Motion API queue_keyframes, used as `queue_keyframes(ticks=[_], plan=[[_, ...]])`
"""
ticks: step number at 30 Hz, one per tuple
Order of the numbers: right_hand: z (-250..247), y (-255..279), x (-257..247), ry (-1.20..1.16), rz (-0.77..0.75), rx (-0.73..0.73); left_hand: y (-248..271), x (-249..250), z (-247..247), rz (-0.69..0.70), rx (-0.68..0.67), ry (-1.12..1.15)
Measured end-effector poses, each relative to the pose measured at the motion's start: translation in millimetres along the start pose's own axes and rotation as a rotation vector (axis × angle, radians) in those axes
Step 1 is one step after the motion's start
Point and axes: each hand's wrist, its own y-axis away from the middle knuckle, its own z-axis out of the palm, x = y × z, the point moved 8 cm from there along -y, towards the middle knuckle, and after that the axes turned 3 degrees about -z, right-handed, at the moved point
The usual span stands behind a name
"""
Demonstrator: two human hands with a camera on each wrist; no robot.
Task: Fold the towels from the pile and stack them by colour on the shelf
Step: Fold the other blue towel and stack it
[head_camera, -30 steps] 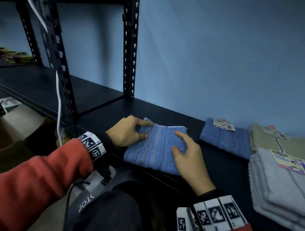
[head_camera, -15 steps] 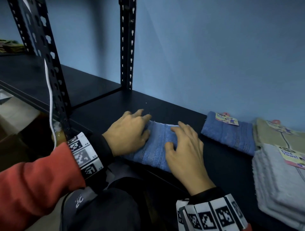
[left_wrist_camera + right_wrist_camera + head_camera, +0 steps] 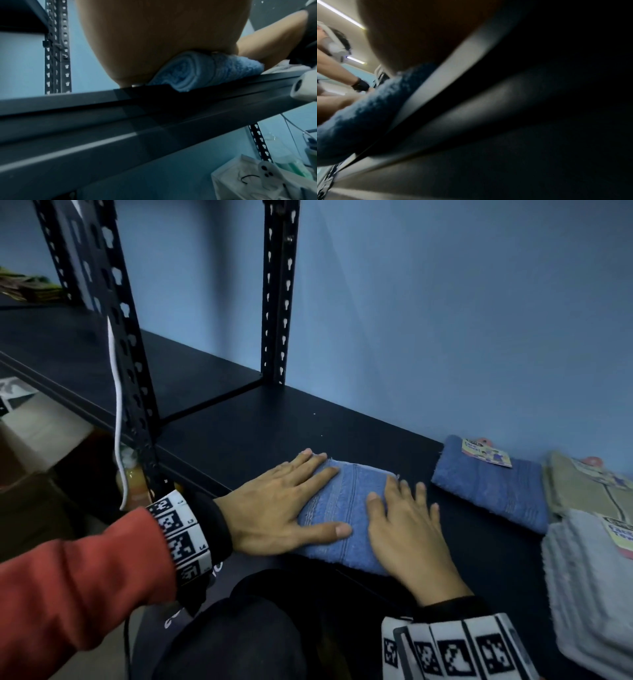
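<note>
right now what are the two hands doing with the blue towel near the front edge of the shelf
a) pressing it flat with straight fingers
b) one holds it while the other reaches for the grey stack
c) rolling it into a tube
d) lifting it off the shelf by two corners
a: in the head view the left hand and right hand both lie palm down, fingers straight, on the folded blue towel, which rests flat on the shelf.

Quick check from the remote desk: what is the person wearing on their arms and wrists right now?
The left arm has a red sleeve with a black cuff. Each wrist carries a white band of black square code markers: left band, right band. Both hands, left and right, are bare.
</note>
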Motion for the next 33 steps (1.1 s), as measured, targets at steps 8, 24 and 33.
queue_keyframes(ticks=[8, 24, 33], plan=[[-5, 8, 14, -0.029, 0.011, -0.007, 9, 21, -14, 0.071, 0.029, -0.163], [-92, 39, 22, -0.779, -0.353, 0.214, 18, 81, -132, 0.257, 0.311, 0.557], [-180, 78, 15, -0.727, -0.487, 0.419, 13, 142, -158, 0.312, 0.231, 0.438]])
